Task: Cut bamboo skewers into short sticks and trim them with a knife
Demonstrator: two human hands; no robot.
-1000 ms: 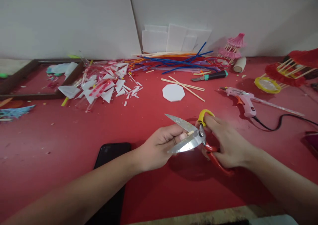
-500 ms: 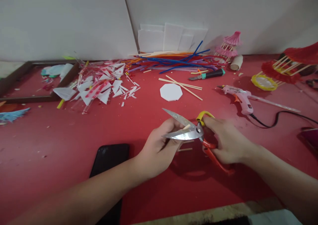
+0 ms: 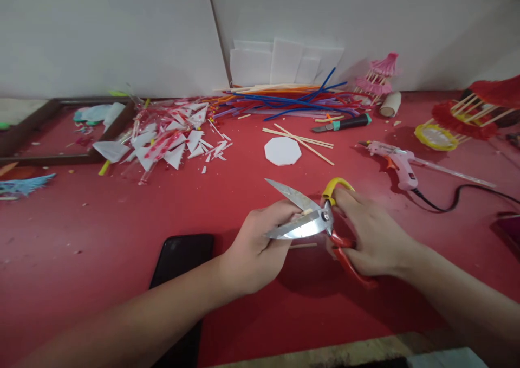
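My right hand (image 3: 371, 232) is closed round the handles of a pair of scissors (image 3: 300, 227), one handle yellow and the other red. The metal blades stand apart and point left. My left hand (image 3: 260, 243) pinches a thin wooden stick (image 3: 307, 212), whose pale end shows between the blades near the pivot. Most of that stick is hidden by the fingers and the lower blade. Below the blades, another short stick piece (image 3: 304, 245) shows beside my left hand. Beyond the scissors lie a white octagonal piece (image 3: 283, 151) and several loose sticks (image 3: 312, 140).
A black phone (image 3: 182, 254) lies left of my forearm. A pink glue gun (image 3: 400, 165) with its cord is at right, near a utility knife (image 3: 343, 123). Pipe cleaners (image 3: 284, 101), white scraps (image 3: 174, 154) and a dark frame (image 3: 49, 159) line the back. A red-and-yellow stick model (image 3: 463, 118) stands right.
The scissors have turned slightly, with the blades opened a little wider. My left hand has shifted slightly, and fewer stick pieces show below the blades. The whole view has moved a little.
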